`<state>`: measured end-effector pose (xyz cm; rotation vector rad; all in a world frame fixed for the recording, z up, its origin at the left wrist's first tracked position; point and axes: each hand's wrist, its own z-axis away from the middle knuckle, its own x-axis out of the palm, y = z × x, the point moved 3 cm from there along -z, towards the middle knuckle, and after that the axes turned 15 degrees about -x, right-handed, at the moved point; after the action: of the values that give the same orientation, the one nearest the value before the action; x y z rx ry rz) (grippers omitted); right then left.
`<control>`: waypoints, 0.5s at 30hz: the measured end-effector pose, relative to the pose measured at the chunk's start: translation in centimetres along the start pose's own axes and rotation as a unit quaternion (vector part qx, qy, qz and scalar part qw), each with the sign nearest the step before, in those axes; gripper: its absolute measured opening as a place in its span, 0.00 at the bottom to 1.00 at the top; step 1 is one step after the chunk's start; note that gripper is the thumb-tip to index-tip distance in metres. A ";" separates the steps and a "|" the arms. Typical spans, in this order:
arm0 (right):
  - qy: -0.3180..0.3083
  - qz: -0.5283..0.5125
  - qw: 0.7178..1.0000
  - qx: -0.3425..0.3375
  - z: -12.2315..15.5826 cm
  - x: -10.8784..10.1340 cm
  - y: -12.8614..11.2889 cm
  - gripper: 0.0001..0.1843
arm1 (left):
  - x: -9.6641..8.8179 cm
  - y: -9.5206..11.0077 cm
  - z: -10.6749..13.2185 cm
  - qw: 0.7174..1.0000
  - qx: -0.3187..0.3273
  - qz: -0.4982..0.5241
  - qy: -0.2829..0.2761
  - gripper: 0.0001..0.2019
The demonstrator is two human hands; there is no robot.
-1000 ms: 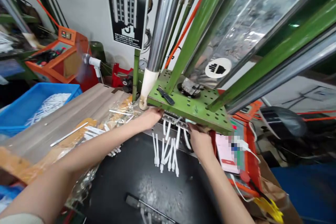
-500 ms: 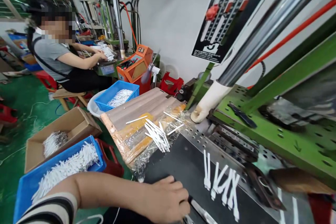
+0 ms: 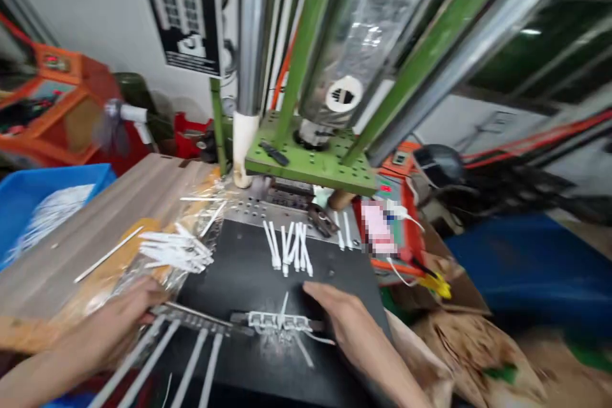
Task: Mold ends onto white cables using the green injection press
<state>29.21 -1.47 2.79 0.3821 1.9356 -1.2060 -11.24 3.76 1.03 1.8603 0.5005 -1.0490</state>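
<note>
A long metal bar [image 3: 205, 319] carrying a row of white moulded connectors [image 3: 277, 320] lies across the near part of the black mat [image 3: 239, 268]. My left hand [image 3: 119, 322] is closed on its left end, where several white cables [image 3: 191, 363] trail toward me. My right hand [image 3: 344, 322] grips the bar's right end, fingers pressed down on it. Farther back on the mat lies a bunch of short white cable pieces [image 3: 287, 245]. Behind them, the green press plate [image 3: 310, 166] hangs over a perforated metal bed [image 3: 248, 207].
A pile of white cables [image 3: 174, 248] rests on crinkled plastic over a wooden board [image 3: 95, 217] at left. A blue bin [image 3: 29, 191] of white parts stands at far left. An orange control box [image 3: 396, 229] sits right of the press, with brown paper [image 3: 468, 338] below it.
The view has swung back from the left side to the press. My left hand has left the mat's near edge, and both hands now hold the metal bar low on the mat.
</note>
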 end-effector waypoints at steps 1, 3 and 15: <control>0.009 -0.025 1.000 -0.008 -1.7 -1.1 -0.6 0.25 | -0.5 -0.8 -1.2 1.000 0.003 0.015 0.006 0.31; 0.024 -0.084 0.995 -0.056 -4.7 -2.7 -1.8 0.21 | -0.7 -1.2 -4.3 1.000 0.013 0.021 0.007 0.25; 0.121 0.217 0.968 0.032 -15.6 -6.8 12.7 0.21 | 7.2 5.0 -30.0 0.938 0.090 -0.335 0.009 0.15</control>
<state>33.98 19.23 3.68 0.9725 1.8811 -0.9647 9.96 26.51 4.26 1.8980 1.1342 -1.5621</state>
